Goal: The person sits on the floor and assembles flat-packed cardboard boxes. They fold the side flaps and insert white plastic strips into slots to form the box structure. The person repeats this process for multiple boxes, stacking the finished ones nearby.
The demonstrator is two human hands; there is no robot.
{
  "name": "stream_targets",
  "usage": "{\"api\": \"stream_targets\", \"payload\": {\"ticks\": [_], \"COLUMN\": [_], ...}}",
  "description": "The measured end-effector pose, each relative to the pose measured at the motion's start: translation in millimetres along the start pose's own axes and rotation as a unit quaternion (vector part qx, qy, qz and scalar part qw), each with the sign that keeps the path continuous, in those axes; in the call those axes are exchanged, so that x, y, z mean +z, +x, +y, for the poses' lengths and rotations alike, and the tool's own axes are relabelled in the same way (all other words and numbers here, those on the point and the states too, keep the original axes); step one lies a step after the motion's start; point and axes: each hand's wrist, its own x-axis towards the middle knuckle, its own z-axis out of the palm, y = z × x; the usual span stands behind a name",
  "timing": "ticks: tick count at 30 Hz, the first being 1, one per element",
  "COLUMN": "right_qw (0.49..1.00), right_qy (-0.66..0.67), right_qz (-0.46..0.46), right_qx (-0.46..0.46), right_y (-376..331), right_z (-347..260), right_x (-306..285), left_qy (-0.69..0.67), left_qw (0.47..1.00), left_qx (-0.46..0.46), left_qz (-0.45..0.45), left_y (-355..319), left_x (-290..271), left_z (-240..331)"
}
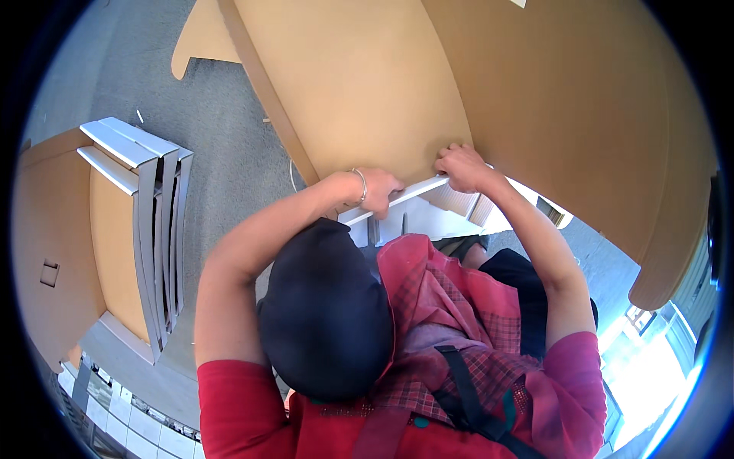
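A large brown cardboard box (367, 69) lies in front of me, its inside facing up. Along its near side runs a narrow white folded edge (417, 190). My left hand (378, 193), with a bracelet at the wrist, is closed over the left part of this edge, thumb pointing right. Farther right, my right hand (462, 167) is closed on the same edge, beside the corner where a tall cardboard side panel (566, 115) rises. The fingertips of both hands are partly hidden.
At the left stands a stack of folded white-edged cardboard pieces (145, 229) beside a brown panel (57, 237) with a small square cutout. Grey floor (218, 115) lies between the stack and the box. Bright light comes in at the lower right.
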Motion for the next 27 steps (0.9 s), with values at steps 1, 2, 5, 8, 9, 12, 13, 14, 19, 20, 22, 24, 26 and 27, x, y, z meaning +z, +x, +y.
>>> {"api": "stream_targets", "payload": {"ticks": [1,2,5,8,9,12,13,14,19,20,22,24,26,27], "right_qw": [1.0,1.0,0.999,0.996,0.996,0.998,0.998,0.998,0.999,0.998,0.994,0.992,0.994,0.994], "right_qy": [-0.006,-0.011,-0.019,-0.001,-0.005,-0.007,-0.01,-0.014,-0.028,-0.032,-0.043,-0.041,-0.024,-0.014], "right_qz": [-0.008,-0.017,0.041,0.066,0.054,0.009,-0.005,-0.018,0.027,0.051,0.088,0.111,0.1,0.095], "right_qx": [0.001,0.003,0.023,0.06,0.064,0.062,0.059,0.056,0.029,0.032,0.048,0.051,0.045,0.043], "right_y": [1,0,-11,-18,-16,-7,-5,-3,-16,-22,-28,-32,-31,-30], "right_z": [-1,-2,-11,-14,-15,-15,-15,-14,-6,-3,3,4,7,6], "right_x": [-4,-8,2,10,9,2,-1,-5,0,3,5,7,7,6], "left_qy": [-0.026,-0.02,-0.022,-0.058,-0.067,-0.049,-0.034,-0.03,-0.01,0.004,0.028,0.022,0.018,0.017], "left_qw": [1.0,1.0,1.0,0.998,0.998,0.999,0.999,0.999,0.999,0.999,0.998,0.999,0.999,0.999], "left_qx": [-0.002,-0.007,-0.015,-0.007,-0.003,0.01,0.016,0.012,-0.008,-0.006,-0.002,-0.004,-0.003,-0.001], "left_qz": [-0.012,-0.016,-0.016,0.003,-0.001,0.013,0.023,0.03,0.043,0.044,0.048,0.039,0.036,0.038], "left_y": [2,4,6,5,5,5,5,5,-10,-10,-8,-7,-5,-5], "left_x": [-1,0,6,11,9,11,10,11,10,10,11,11,12,13], "left_z": [-2,-2,-5,-6,-7,-9,-10,-10,2,2,1,1,1,0]}}
